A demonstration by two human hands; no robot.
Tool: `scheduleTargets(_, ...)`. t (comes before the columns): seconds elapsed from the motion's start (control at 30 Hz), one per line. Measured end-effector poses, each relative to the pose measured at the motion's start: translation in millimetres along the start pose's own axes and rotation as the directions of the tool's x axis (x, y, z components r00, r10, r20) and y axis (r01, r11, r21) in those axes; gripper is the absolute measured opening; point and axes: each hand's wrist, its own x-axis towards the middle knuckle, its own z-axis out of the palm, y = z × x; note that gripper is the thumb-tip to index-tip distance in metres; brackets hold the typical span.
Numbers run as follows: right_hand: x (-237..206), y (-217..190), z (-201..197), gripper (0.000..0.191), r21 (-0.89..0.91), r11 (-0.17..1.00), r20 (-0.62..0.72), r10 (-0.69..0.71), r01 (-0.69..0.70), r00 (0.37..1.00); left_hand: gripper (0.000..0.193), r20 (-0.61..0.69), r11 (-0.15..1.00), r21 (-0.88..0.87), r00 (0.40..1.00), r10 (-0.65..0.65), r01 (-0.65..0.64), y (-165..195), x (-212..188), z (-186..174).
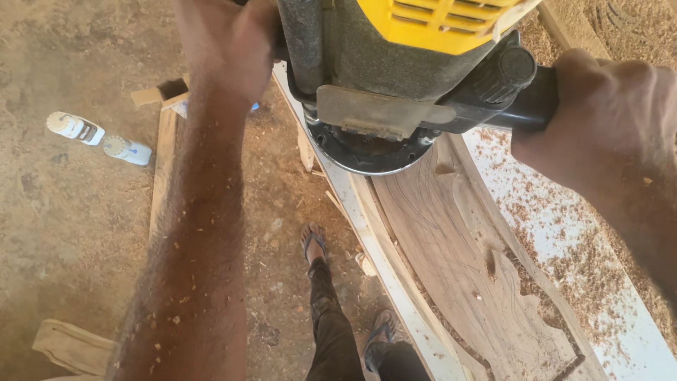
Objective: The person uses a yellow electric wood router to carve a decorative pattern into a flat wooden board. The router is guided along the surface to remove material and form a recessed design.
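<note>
A yellow and grey power router [395, 63] stands with its round base on a curved wooden board [458, 247] that has routed outlines in it. My left hand [229, 42] is closed on the router's left handle, mostly hidden behind the machine. Closed around the black right handle is my right hand [606, 113]. Sawdust coats my left forearm.
The board lies on a white worktop [585, 240] strewn with wood chips. Below it are a dirt floor, my legs and sandalled feet [314, 240], two small white bottles [99, 137] at left, and wood offcuts [70, 346] at the lower left.
</note>
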Motion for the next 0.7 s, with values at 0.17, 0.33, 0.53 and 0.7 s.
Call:
scheduleTargets(0.17, 12, 6, 10, 0.022, 0.063, 0.995, -0.063, -0.078, 0.082, 0.995, 0.058, -0.038, 0.998, -0.013, 0.997, -0.062, 0.062, 10, -8, 0)
scheduleTargets(0.33, 22, 14, 23, 0.023, 0.037, 0.991, -0.100, -0.126, 0.131, 0.987, 0.059, -0.023, 0.953, -0.130, 0.960, -0.278, 0.273, 17, -16, 1)
scheduleTargets(0.53, 39, 17, 35, 0.021, 0.112, 0.965, -0.210, -0.210, 0.237, 0.955, 0.045, -0.155, 0.987, -0.091, 0.977, -0.145, 0.132, 21, -16, -5)
scheduleTargets(0.7, 50, 21, 37, 0.023, 0.119, 0.961, -0.190, -0.224, 0.249, 0.956, 0.028, -0.064, 0.933, -0.164, 0.941, -0.334, 0.320, 27, -15, -12)
